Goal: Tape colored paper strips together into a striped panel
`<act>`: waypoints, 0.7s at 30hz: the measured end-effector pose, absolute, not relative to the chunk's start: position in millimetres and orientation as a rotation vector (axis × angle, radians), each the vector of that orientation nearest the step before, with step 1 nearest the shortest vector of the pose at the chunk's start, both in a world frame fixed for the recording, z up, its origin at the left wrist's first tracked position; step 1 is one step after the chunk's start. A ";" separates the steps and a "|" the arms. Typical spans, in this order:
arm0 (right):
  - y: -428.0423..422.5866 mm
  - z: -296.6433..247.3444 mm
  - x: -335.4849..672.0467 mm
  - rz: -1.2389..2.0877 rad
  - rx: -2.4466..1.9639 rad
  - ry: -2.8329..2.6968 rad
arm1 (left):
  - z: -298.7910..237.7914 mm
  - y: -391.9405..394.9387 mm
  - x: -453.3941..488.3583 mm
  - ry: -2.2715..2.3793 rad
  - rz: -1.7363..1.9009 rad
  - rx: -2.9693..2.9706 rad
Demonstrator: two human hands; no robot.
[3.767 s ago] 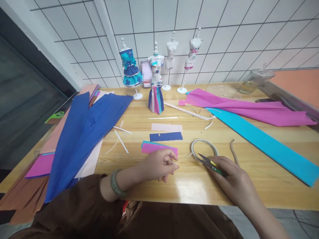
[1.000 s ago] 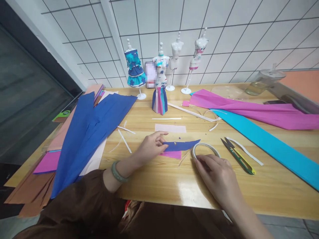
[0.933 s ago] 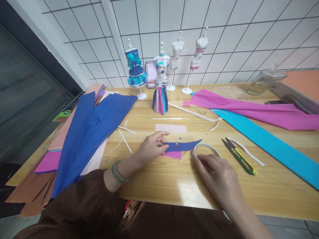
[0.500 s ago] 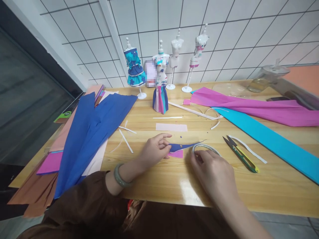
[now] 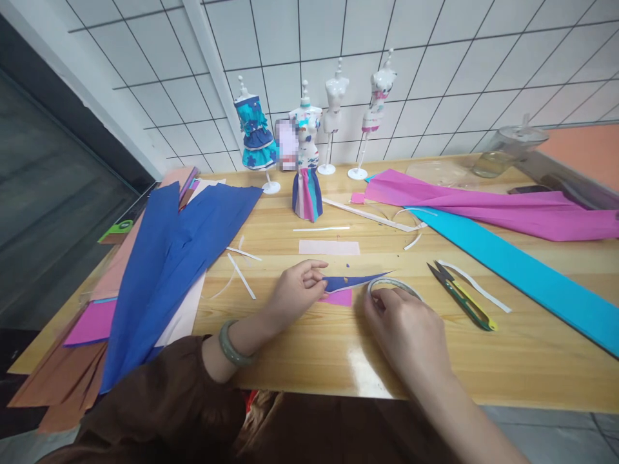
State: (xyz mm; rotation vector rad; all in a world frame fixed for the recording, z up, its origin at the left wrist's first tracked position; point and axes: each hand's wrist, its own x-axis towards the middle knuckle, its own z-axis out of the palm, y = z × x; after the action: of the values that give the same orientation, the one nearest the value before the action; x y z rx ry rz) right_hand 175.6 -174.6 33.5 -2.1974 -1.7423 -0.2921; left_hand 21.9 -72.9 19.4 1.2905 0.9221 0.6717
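Wooden surface (image 5: 483, 361) under a white tiled wall, strewn with coloured paper. My left hand (image 5: 294, 293) has its fingers pinched on the left end of a narrow blue strip (image 5: 355, 281), which lies over a pink scrap (image 5: 338, 298) at mid-surface. At three o'clock of that, my right hand (image 5: 406, 328) sets its fingertips on the near rim of a tape ring (image 5: 387, 281), which meets the strip's pointed tip. Whether they grip it or only rest there, I cannot tell. Thread snips (image 5: 459, 296) lie free at three o'clock of the ring, and dress forms (image 5: 305, 161) stand at twelve. I judge this the taping step. The next move calls for a steady hold on the strip while tape is drawn.
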 end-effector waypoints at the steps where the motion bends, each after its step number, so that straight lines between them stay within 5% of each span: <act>1: -174.5 33.6 175.6 -0.288 -2.201 -1.741 | 19.4 -72.7 21.7 0.921 0.668 1.300; 21: -174.8 32.6 179.2 -0.307 -2.141 -1.763 | 21.7 -66.6 20.1 0.979 0.649 1.286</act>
State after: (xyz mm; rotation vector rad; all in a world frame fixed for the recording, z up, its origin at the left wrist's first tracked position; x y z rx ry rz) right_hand 179.2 -174.8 32.6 -2.1414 -1.7633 -0.3068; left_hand 20.1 -66.6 21.7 1.2864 0.9791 0.6494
